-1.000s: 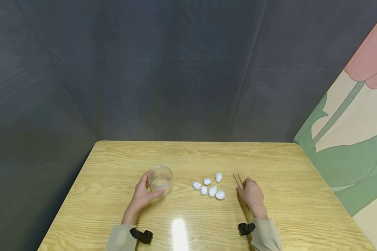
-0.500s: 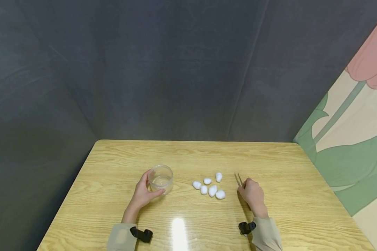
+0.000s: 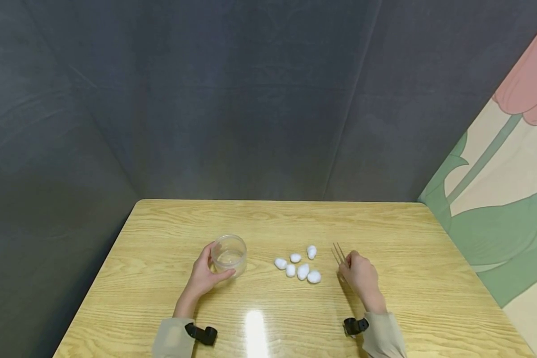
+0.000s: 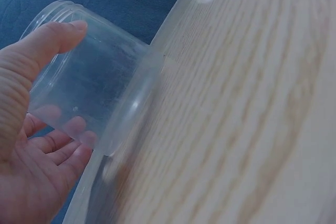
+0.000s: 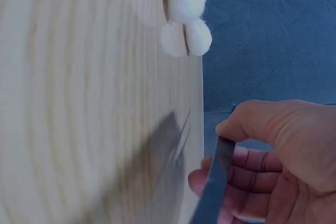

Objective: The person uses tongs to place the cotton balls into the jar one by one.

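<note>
My left hand (image 3: 206,273) grips a clear round plastic jar (image 4: 105,72), thumb on the near side and fingers around the far side. The jar stands upright on the table with no lid on it and nothing visible inside. In my right hand (image 3: 360,276) a pair of metal tweezers (image 5: 218,177) is pinched between thumb and fingers, its two tips apart and pointing away from me. Several white cotton balls (image 3: 303,271) lie between the two hands, left of the tweezers. Two of them show large in the right wrist view, including one cotton ball (image 5: 198,38) near the table's far edge.
The wooden table (image 3: 161,233) has a light grain and a bright glare spot near its front. A dark cloth (image 3: 250,99) hangs behind and to the left. At the right is a wall (image 3: 488,214) with a painted pink flower and green leaves.
The tweezers' tips drew closer together, then spread again and shifted slightly away from me. My right wrist has moved a little to the right. The left hand and jar stay put.
</note>
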`<state>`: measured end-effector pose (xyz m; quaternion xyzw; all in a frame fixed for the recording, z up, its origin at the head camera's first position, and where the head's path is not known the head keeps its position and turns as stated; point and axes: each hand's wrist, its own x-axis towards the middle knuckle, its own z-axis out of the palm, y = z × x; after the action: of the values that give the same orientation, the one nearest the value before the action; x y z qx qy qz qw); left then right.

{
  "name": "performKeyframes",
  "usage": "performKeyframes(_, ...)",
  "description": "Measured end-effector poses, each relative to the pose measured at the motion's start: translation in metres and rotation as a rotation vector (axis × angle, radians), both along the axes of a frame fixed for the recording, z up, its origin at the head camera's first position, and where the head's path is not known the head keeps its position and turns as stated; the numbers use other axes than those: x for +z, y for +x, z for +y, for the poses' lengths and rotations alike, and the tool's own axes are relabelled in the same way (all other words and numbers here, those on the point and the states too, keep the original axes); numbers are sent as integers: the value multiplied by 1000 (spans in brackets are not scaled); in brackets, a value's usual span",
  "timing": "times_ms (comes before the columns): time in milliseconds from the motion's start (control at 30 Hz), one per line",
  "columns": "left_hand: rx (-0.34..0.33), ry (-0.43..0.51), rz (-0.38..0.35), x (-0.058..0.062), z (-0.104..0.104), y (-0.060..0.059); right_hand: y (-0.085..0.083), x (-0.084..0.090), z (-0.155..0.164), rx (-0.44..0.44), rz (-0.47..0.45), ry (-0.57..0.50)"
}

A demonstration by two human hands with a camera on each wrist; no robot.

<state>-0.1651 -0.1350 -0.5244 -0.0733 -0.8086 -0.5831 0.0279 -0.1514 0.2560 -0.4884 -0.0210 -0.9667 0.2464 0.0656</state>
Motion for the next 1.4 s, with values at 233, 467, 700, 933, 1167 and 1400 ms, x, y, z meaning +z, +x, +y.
performKeyframes(233, -7, -1, -6, 24, 5, 10, 1, 3, 3, 46, 96, 4)
performKeyframes(467, -5, 3, 0, 8, 3, 3, 3, 10, 0, 75, 91, 2)
performKeyframes(700, 6, -1, 18, -1, 1, 0, 4, 14, -5, 84, 59, -2)
performKeyframes(933, 11, -14, 21, -2, 1, 1, 5, 14, -8, 89, 42, -7)
performKeyframes(1167, 16, -20, 31, -3, 1, 1, 5, 15, -14, 84, 31, -5)
performKeyframes(1400, 22, -17, 18, -2, 2, 2, 4, 14, -19, 94, 38, -9)
